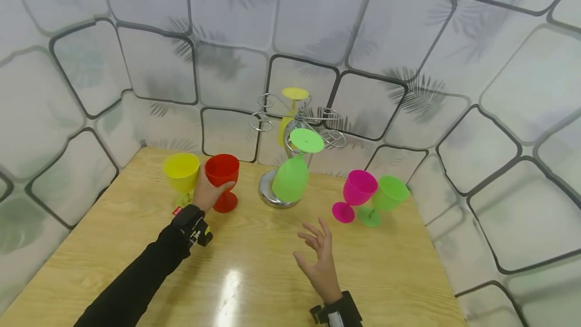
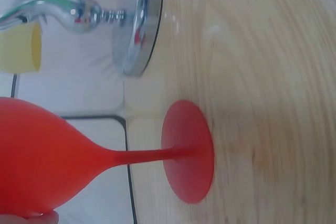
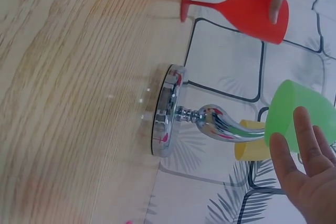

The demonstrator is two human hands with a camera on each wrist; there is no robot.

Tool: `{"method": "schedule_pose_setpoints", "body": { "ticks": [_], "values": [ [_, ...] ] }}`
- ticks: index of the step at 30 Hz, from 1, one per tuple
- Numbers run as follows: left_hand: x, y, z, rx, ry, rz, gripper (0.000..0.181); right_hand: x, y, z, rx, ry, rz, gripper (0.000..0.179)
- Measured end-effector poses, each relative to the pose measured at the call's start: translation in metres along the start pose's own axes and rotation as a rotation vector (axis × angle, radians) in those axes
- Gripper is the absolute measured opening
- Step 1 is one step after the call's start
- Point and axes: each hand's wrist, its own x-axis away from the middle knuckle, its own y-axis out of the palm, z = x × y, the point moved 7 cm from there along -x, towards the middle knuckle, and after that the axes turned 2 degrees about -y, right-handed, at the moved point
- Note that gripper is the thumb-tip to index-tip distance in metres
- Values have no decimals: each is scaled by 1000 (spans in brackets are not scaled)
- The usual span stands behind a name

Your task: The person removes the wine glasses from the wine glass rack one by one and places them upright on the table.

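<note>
My left hand [image 1: 208, 191] grips a red goblet [image 1: 222, 169] round its bowl, thumb across the near side. In the left wrist view the red goblet's round foot [image 2: 188, 151] is at the wooden tabletop, its stem upright. Fingers spread and slightly bent, my right hand [image 1: 320, 261] is raised over the table with nothing in it. A chrome goblet rack [image 1: 268, 193] with ring-shaped arms stands at the back middle. From it a light green goblet [image 1: 290, 180] hangs upside down at the front, and a yellow goblet [image 1: 295, 94] hangs behind.
Just left of my left hand stands another yellow goblet [image 1: 181, 173]. A pink goblet [image 1: 360, 187] and a second green goblet [image 1: 389, 193] stand side by side at the right. Patterned wall covering [image 1: 231, 74] surrounds the wooden table [image 1: 263, 276] at the back and sides.
</note>
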Motion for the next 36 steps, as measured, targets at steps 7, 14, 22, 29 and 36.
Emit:
{"method": "schedule_pose_setpoints", "body": {
  "ticks": [7,14,22,29,36],
  "values": [
    [3,-23,-2,-60,-30,-11,94,0,0,2,9,-4,-5,90],
    [39,-17,-23,-221,-135,-121,94,-4,-5,-18,82,-91,-47,84],
    [82,1,17,-299,-57,-184,79,-58,-60,-85,306,-340,-132,56],
    [96,37,111,-281,336,-309,50,-157,-73,-125,434,-463,-179,47],
    [133,83,137,-452,567,-546,33,-222,-47,-105,596,-274,-484,67]
  ]
}}
